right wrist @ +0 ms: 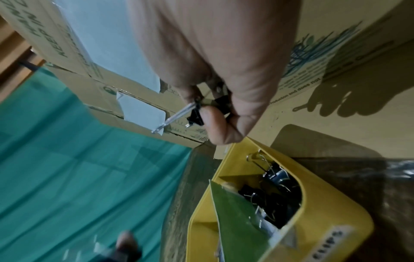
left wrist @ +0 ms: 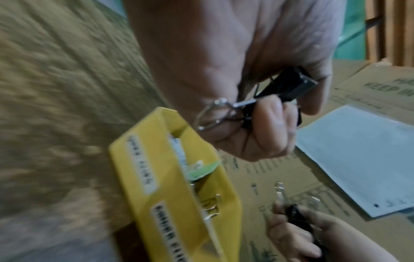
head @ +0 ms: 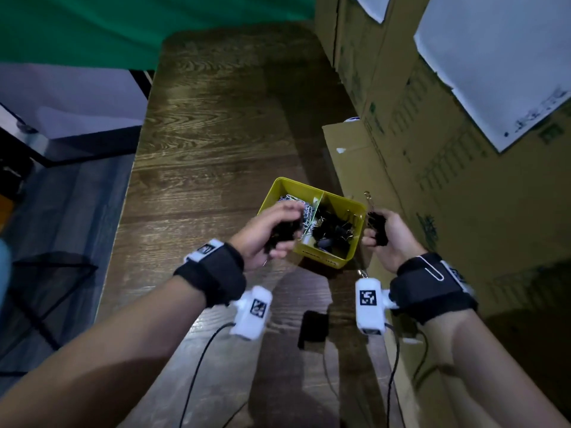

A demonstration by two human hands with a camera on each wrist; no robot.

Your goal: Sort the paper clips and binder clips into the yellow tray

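The yellow tray (head: 327, 261) stands on the wooden table, split by a divider: silver paper clips (head: 289, 199) lie in its left compartment, black binder clips (head: 332, 228) in its right. My left hand (head: 275, 233) hovers over the tray's left side and grips a bunch of black binder clips (left wrist: 289, 86). Just right of the tray, my right hand (head: 381, 234) holds another bunch of black binder clips (head: 377, 225), with a wire handle sticking up. The wrist views show the tray (left wrist: 179, 203) (right wrist: 331, 212) below each hand (left wrist: 257, 109) (right wrist: 224, 109).
Stacked cardboard boxes (head: 432, 186) with white sheets (head: 506, 57) wall off the table's right side. A small black object (head: 312, 330) and cables lie on the table (head: 216, 134) near me. A paper clip (head: 431, 267) hangs on my right wristband. The table's left edge drops to the floor.
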